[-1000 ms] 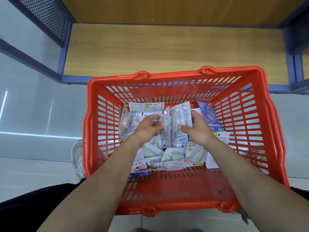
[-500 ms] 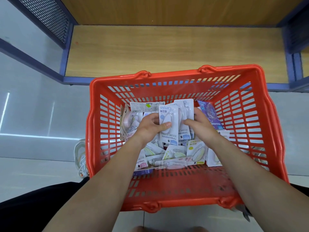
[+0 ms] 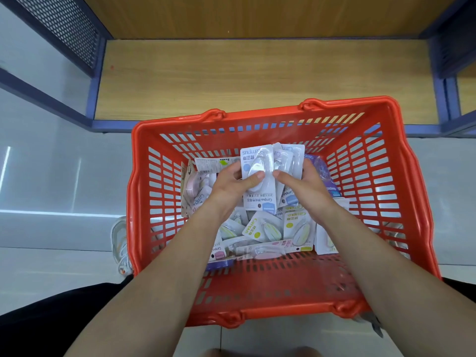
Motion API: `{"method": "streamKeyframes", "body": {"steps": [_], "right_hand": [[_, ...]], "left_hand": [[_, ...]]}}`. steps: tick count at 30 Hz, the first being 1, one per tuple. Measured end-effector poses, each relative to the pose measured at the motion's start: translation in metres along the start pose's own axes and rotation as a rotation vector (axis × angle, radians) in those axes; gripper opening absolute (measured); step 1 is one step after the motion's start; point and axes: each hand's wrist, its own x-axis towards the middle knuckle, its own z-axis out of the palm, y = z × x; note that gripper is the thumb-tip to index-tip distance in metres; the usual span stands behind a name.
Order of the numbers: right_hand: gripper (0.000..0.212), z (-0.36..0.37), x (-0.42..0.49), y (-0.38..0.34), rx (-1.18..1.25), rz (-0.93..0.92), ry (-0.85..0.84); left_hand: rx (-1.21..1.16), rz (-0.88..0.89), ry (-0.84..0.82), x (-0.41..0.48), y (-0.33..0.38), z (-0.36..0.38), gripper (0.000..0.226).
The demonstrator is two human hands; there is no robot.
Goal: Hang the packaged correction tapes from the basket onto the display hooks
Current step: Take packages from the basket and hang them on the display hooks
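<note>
Both hands are down inside a red plastic shopping basket point(image 3: 257, 113) that fills the middle of the frame. Between them they hold a small stack of packaged correction tapes point(image 3: 257, 200), standing on edge above the basket's contents in its far half. The left hand point(image 3: 229, 186) grips the stack's left side, its thumb pressed on the clear blister of the front pack. The right hand point(image 3: 306, 186) grips the right side, its thumb on the front beside the left thumb and its fingers curled round the back. Below the stack, more loose correction tape packs point(image 3: 268, 229) lie jumbled on the basket's bottom, and a purple pack point(image 3: 323, 173) leans just right of the right hand. Past the basket, across the top of the frame, runs a wooden shelf point(image 3: 257, 78) with a blue metal frame point(image 3: 98, 81). A shoe point(image 3: 119, 238) shows on the tiled floor point(image 3: 51, 176) just left of the basket.
</note>
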Motion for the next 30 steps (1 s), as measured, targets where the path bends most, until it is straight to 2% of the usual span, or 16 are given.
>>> {"method": "streamKeyframes", "body": {"steps": [2, 6, 8, 14, 18, 20, 22, 25, 28, 30], "right_hand": [[0.034, -0.001, -0.001, 0.002, -0.007, 0.002, 0.014], [0.049, 0.001, -0.001, 0.004, -0.003, 0.021, 0.016], [0.051, 0.001, -0.001, 0.003, -0.010, 0.036, 0.014], [0.032, 0.005, 0.000, 0.001, -0.005, 0.080, -0.008], [0.090, 0.018, -0.004, -0.001, 0.060, 0.137, 0.010], [0.109, 0.020, -0.008, -0.002, 0.121, 0.162, 0.012], [0.118, 0.022, -0.011, -0.003, 0.133, 0.159, -0.014], [0.114, 0.025, -0.022, -0.017, 0.134, 0.157, -0.047], [0.085, 0.020, -0.035, -0.033, 0.052, 0.133, -0.074], [0.075, 0.011, -0.045, -0.049, -0.019, 0.076, -0.092]], "left_hand": [[0.013, -0.005, -0.009, -0.003, -0.001, 0.002, 0.042], [0.003, -0.035, -0.054, -0.008, -0.003, 0.005, 0.048], [0.009, -0.057, -0.084, -0.010, -0.002, 0.007, 0.050], [0.086, -0.070, -0.052, -0.016, -0.002, 0.016, 0.065], [0.104, -0.052, -0.060, -0.027, 0.002, 0.024, 0.048], [0.100, -0.043, -0.060, -0.034, 0.006, 0.025, 0.043], [0.117, -0.031, -0.079, -0.042, 0.011, 0.026, 0.044], [0.140, -0.023, -0.112, -0.056, 0.023, 0.030, 0.045], [0.164, 0.015, -0.120, -0.071, 0.040, 0.033, 0.040], [0.215, 0.048, -0.106, -0.081, 0.052, 0.031, 0.036]]}}
